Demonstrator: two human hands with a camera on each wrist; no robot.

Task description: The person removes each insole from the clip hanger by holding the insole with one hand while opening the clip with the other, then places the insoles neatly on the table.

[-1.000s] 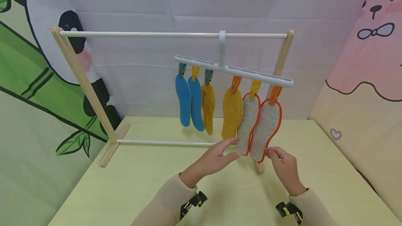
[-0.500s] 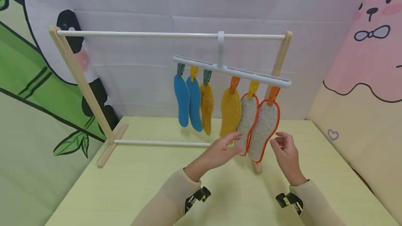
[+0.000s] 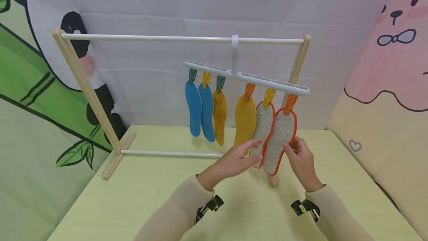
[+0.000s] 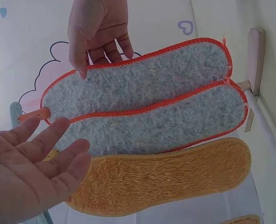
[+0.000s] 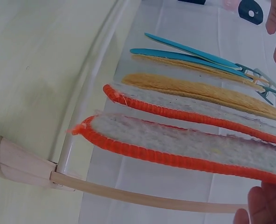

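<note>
A grey felt insole [image 3: 281, 133] with red edging hangs from an orange clothespin [image 3: 291, 103] at the right end of a white clip hanger [image 3: 267, 81]. My right hand [image 3: 302, 164] holds this insole by its right edge, thumb in front and fingers behind. Beside it hangs a matching grey insole [image 3: 263, 122] under a yellow clothespin [image 3: 269, 97]. My left hand [image 3: 230, 163] overlaps that insole's lower part in the head view, fingers spread and relaxed, gripping nothing. In the left wrist view its fingers [image 4: 54, 154] are close to the grey and mustard insoles [image 4: 166, 177].
Two blue insoles [image 3: 193, 109] and a narrow-looking mustard insole [image 3: 220, 118] hang on the left half. The hanger hooks over the top white rod [image 3: 150, 38] of a wooden-legged rack [image 3: 88, 92]. A lower rod [image 3: 167, 154] runs close above the pale yellow table [image 3: 150, 196].
My right hand let go of the right grey insole's lower edge, moved slightly up, and now holds its edge higher. My left hand shifted slightly right, staying relaxed.
</note>
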